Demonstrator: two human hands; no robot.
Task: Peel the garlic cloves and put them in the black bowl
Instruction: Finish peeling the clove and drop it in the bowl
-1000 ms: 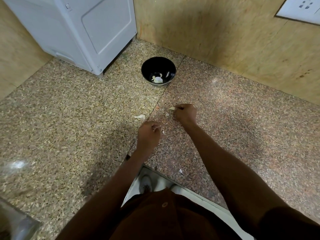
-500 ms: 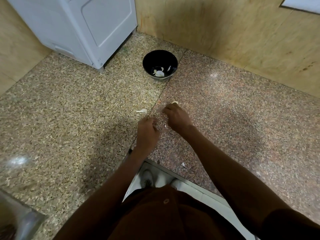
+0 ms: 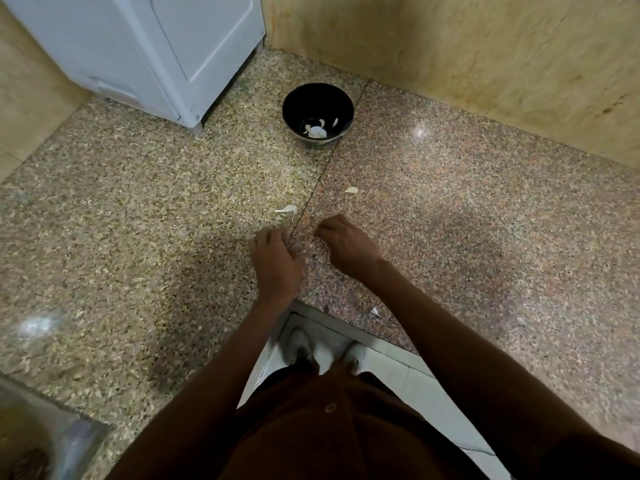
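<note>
Both hands hover close together over the granite bench [image 3: 138, 237]: the left hand [image 3: 275, 263] and right hand [image 3: 346, 245] have curled fingers, but whether either pinches a clove cannot be told. Just beyond them lie two garlic cloves [image 3: 287, 209] [image 3: 351, 190], seemingly awaiting peeling. Farther back, the black bowl [image 3: 294, 109] already holds a few pale pieces. The job looks partly done.

Both hands' fingers [image 3: 273, 233] blurred (grip unclear)
</note>
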